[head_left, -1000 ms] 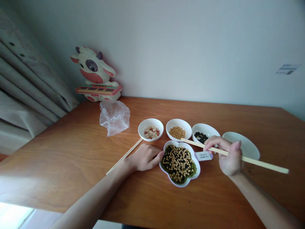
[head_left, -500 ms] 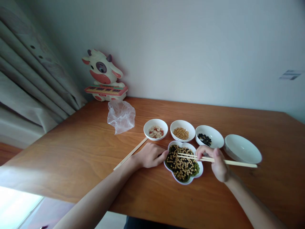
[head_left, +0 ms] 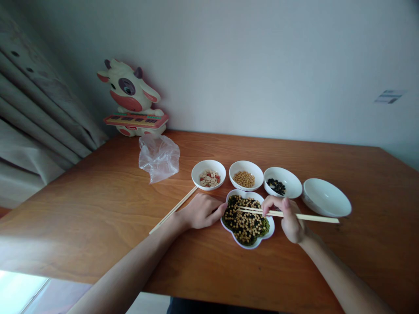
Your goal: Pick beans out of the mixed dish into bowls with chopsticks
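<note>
A flower-shaped white dish [head_left: 250, 247] holds yellow soybeans, black beans and green beans mixed together. My left hand [head_left: 203, 211] rests at the dish's left side, fingers curled on the table and the thumb pressed to the rim. A pair of wooden chopsticks [head_left: 314, 217] is gripped in my right hand [head_left: 290, 220], with the tips down among the beans in the dish. Behind the dish stand a white bowl of pale and reddish seeds or nuts [head_left: 210, 178], a bowl of soybeans [head_left: 244, 179] and a bowl of black beans [head_left: 276, 186].
An empty white bowl [head_left: 327, 198] stands at the right end of the row. Another pair of chopsticks [head_left: 173, 209] lies left of my left hand. Further back are a crumpled clear plastic bag [head_left: 159, 158] and a cow-shaped toy keyboard [head_left: 134, 98] against the wall.
The whole view has shifted a little, so everything sits slightly further left. My right hand still grips the chopsticks over the dish, and my left hand stays at its rim.
</note>
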Demonstrator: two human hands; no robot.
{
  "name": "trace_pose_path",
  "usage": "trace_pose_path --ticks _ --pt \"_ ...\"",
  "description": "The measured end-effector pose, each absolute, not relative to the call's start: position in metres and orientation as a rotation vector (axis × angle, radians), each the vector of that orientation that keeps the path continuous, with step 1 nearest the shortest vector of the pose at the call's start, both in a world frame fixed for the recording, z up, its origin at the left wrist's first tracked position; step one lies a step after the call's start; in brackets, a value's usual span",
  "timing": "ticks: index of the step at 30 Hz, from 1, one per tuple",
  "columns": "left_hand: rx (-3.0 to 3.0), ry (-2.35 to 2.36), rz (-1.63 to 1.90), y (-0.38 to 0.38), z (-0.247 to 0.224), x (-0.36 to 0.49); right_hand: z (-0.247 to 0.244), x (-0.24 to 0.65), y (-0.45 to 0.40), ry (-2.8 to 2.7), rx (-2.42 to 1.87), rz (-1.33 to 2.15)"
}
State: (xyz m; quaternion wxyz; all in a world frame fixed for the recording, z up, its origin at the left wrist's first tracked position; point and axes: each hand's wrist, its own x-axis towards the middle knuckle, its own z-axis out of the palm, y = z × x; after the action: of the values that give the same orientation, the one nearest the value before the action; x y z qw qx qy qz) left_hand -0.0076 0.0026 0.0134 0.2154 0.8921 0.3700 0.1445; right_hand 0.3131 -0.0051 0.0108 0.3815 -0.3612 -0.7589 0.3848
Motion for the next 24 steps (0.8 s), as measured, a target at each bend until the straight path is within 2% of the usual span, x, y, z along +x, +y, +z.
trace_pose_path --ticks 24 --pt "2.425 1.018 0.376 0.0021 0.0189 -0.0062 0.0184 0.3133 -0.007 -2.0 -0.889 0.999"
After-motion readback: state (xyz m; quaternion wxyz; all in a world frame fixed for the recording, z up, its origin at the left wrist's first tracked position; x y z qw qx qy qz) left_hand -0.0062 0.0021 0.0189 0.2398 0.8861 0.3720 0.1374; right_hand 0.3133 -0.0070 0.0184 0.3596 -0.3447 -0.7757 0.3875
